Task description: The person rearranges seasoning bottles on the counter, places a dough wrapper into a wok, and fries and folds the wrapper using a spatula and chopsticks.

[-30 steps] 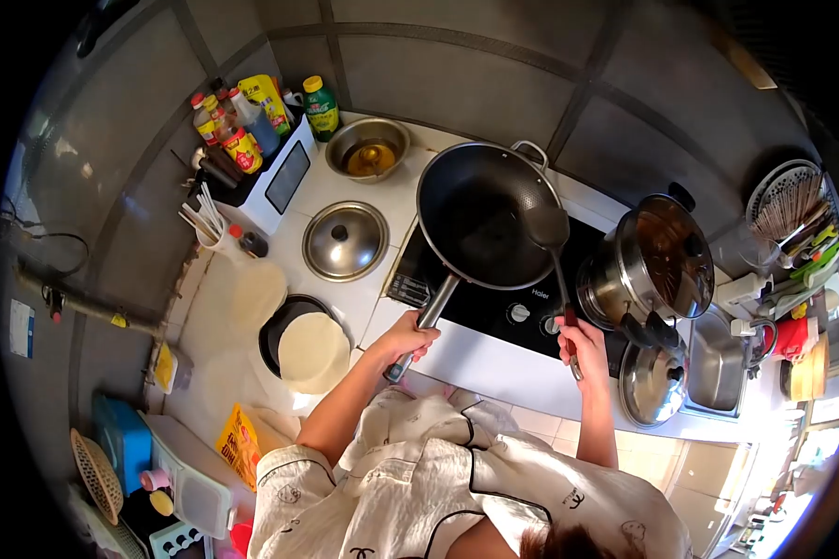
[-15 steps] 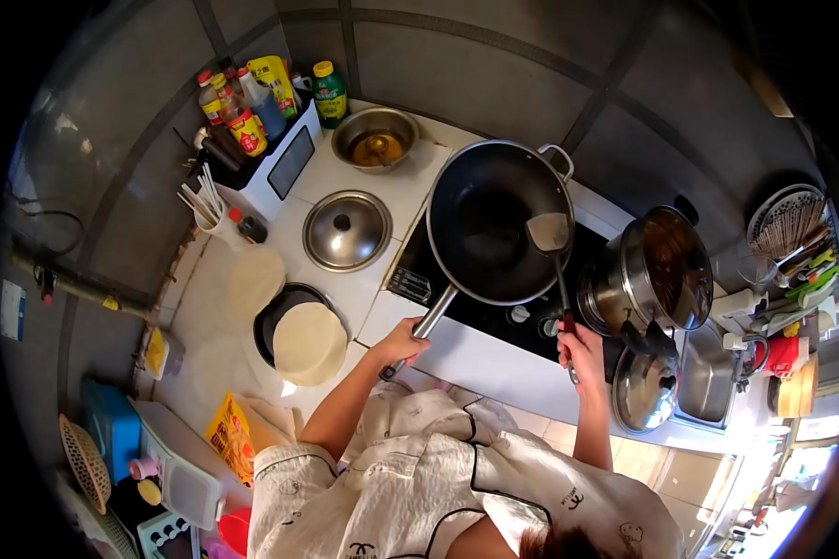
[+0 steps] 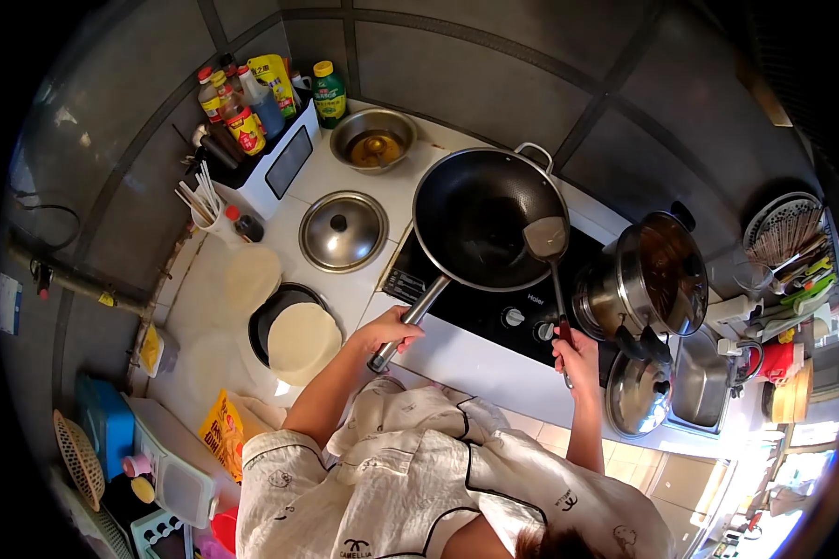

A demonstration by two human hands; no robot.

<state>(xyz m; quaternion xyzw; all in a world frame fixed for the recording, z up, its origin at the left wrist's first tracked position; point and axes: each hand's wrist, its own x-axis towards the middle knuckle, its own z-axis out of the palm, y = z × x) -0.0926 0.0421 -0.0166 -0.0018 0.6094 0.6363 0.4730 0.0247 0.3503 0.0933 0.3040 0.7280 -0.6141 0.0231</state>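
Observation:
A dark wok point(image 3: 466, 224) is over the black cooktop point(image 3: 480, 312), its inside bare apart from the spatula. My left hand point(image 3: 390, 333) is wrapped round the wok's long metal handle point(image 3: 419, 312). My right hand point(image 3: 576, 357) grips the dark handle of a wok spatula point(image 3: 545, 238), whose wide metal blade is inside the wok near its right wall. Whether the wok rests on the cooktop or is raised off it, I cannot tell.
A steamer pot point(image 3: 648, 279) stands right of the wok, with a lid point(image 3: 639, 396) below it near the sink point(image 3: 704, 387). Leftward are a domed lid point(image 3: 343, 233), a metal bowl point(image 3: 373, 140) with yellowish liquid, flat dough rounds point(image 3: 305, 345), a black pan point(image 3: 261, 326) and sauce bottles point(image 3: 242, 126).
The wok has shifted slightly left and away from me, uncovering more of the cooktop's front and knobs. Both hands keep their grips; the spatula's blade stays inside the wok.

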